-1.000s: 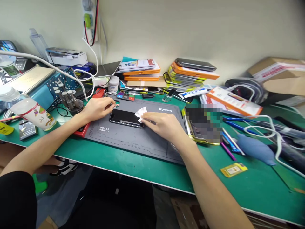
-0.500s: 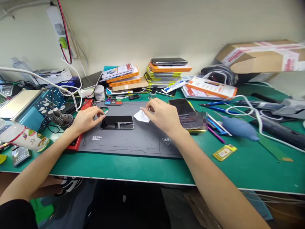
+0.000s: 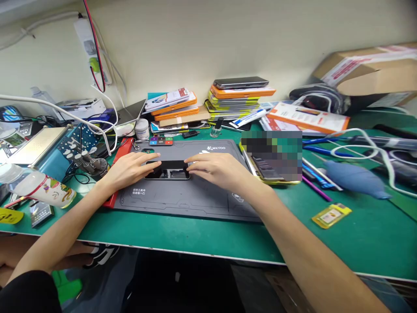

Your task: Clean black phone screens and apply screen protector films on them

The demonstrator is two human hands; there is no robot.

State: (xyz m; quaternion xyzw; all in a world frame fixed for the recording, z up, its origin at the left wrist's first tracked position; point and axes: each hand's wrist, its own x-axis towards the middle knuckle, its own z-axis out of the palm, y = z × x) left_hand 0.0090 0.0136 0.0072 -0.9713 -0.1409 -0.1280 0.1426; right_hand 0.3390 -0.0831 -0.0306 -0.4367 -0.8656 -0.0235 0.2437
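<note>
A smartphone (image 3: 167, 170) with a black glossy screen and a pale rim lies lengthwise across the grey work mat (image 3: 182, 195). At its left end is my left hand (image 3: 130, 168), with thumb and forefinger closed on the far corner. My right hand (image 3: 215, 167) takes the right end in the same way, its fingertips over the screen's edge. Part of a white cloth (image 3: 206, 152) shows behind my right knuckles; the rest is hidden.
A red strip (image 3: 112, 200) edges the mat's left side. Right of it lie stacked tablets, partly blurred out, a blue air blower (image 3: 355, 178) and a yellow packet (image 3: 331, 215). A drink bottle (image 3: 42, 187) tilts at the left. Boxed parts (image 3: 237, 98) are piled along the wall.
My right hand has let go of the white cloth and moved left onto the smartphone. My left hand has moved right onto its other end. The view has shifted slightly left.
</note>
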